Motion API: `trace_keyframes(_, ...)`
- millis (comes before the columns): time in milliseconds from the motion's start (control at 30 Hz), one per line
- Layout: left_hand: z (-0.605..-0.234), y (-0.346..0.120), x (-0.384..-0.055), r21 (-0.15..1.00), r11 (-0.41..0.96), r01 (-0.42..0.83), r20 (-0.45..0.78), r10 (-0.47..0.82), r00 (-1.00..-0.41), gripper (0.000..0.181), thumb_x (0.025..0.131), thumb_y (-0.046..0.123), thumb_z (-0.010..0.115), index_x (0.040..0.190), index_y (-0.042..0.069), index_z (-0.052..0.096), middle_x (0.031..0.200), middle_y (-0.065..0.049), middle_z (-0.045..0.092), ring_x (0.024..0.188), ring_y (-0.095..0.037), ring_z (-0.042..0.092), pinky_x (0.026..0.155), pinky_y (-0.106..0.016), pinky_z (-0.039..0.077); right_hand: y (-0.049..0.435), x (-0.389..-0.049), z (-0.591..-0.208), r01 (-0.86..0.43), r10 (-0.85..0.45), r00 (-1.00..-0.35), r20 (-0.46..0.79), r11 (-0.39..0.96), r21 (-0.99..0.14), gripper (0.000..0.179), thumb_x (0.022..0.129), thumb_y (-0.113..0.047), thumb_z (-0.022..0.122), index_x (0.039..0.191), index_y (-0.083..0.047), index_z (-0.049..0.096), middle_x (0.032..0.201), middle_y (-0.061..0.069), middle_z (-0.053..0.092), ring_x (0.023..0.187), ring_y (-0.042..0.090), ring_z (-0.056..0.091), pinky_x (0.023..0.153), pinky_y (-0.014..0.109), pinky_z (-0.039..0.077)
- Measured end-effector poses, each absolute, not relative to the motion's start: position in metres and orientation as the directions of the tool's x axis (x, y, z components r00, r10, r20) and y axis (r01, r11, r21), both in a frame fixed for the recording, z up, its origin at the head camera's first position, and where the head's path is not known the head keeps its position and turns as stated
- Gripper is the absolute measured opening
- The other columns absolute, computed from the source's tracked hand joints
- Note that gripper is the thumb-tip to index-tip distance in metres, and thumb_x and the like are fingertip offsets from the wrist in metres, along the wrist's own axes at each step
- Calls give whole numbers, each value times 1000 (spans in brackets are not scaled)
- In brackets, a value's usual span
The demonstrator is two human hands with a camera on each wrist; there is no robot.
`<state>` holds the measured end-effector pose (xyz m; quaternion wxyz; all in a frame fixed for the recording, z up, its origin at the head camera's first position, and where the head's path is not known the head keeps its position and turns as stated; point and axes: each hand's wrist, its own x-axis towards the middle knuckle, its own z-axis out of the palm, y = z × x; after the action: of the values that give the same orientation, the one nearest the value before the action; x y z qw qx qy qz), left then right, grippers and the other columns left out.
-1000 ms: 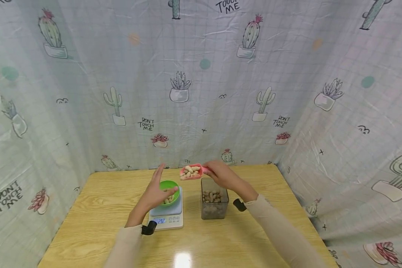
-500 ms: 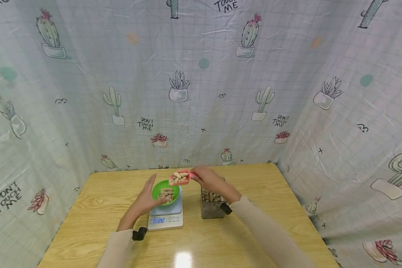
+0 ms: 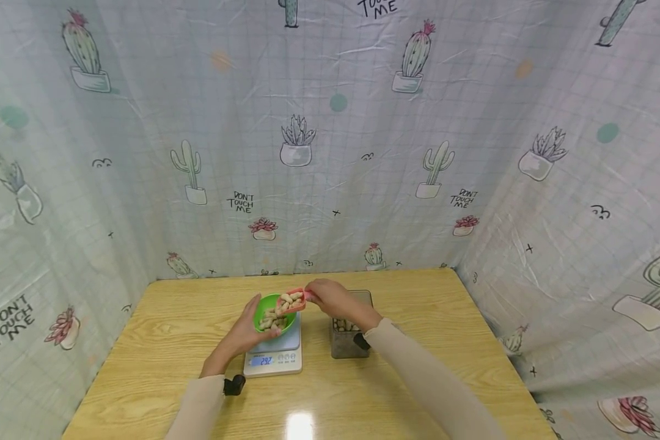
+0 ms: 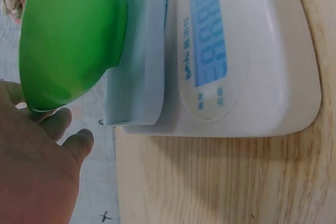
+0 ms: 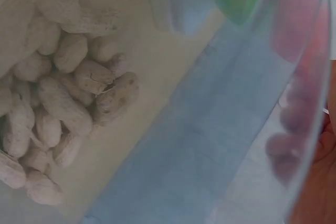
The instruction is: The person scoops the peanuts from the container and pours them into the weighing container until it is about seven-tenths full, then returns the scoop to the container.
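My left hand [image 3: 243, 335] cups the left side of a green bowl [image 3: 266, 301], thumb at the near rim. In the left wrist view, its fingers [image 4: 55, 123] lie at the rim of the bowl [image 4: 73, 40]. Peanuts in shells [image 3: 271, 321] lie in the bowl, which stands on a white kitchen scale [image 3: 286, 368]; its display reads about 292, any decimal point unclear. My right hand [image 3: 332, 299] grips the handle of a pink-red scoop [image 3: 297, 309] loaded with peanuts, its mouth over the bowl's right side. In the right wrist view, the scoop [image 5: 296, 24] shows through clear plastic.
A see-through grey container [image 3: 348, 347] with more peanuts [image 5: 63, 103] stands right of the scale, under my right forearm. The wooden table [image 3: 159, 342] meets a patterned curtain [image 3: 330, 183] at its back and sides.
My right hand has carried the loaded scoop left and down, from above the container's far left to over the bowl. My left hand has closed in around the bowl's rim.
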<state>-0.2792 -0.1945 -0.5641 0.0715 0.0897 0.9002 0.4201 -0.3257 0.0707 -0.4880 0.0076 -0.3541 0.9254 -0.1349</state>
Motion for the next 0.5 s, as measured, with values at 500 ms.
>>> trace_keyframes(500, -567, -193, -281, 751, 656, 74, -73, 193, -979, 120, 77, 56, 78, 159, 6, 5, 164, -21, 8, 145, -50, 23, 112, -64, 29, 38, -331, -469, -734, -740, -673, -12, 665, 138, 20, 102, -23, 55, 117, -17, 66, 107, -1, 67, 97, 14, 64, 84, 28, 54)
